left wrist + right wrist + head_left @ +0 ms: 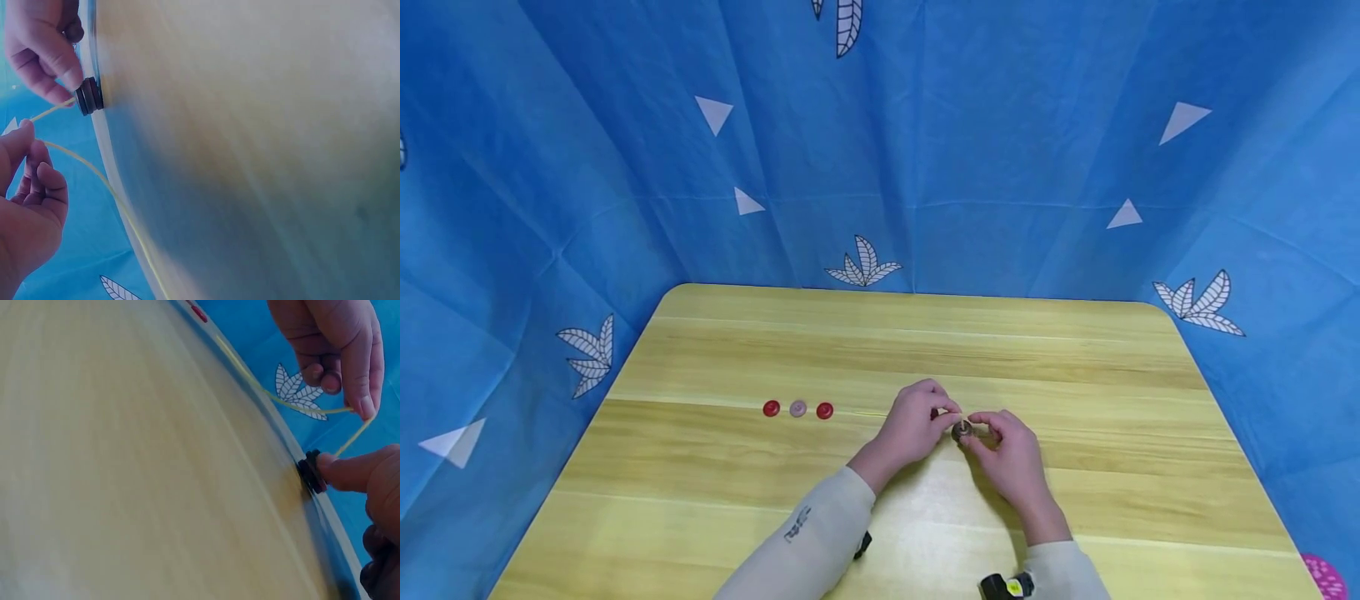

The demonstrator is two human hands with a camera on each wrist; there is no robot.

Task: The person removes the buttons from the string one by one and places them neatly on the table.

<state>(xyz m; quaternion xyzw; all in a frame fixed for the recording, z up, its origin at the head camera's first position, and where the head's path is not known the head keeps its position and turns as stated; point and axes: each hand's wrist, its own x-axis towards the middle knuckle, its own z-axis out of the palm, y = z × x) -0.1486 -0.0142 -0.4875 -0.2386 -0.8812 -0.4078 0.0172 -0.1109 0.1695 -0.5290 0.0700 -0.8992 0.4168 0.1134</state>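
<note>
Blue curtain [1000,125], printed with white triangles and leaf sprays, hangs behind and along both sides of the desk [1150,467], wood-grained, far corners rounded. Two hands work close together, a little right of middle. Left hand [913,425] pinches a yellow cord [81,159]; right hand [1011,458] grips a dark stack [89,97] of discs, on or just above the desk, cannot tell which. Cord spans fingertips to stack, other length trailing left. Well left, in a row: red disc [771,408], pale disc [797,408], second red disc [824,411].
</note>
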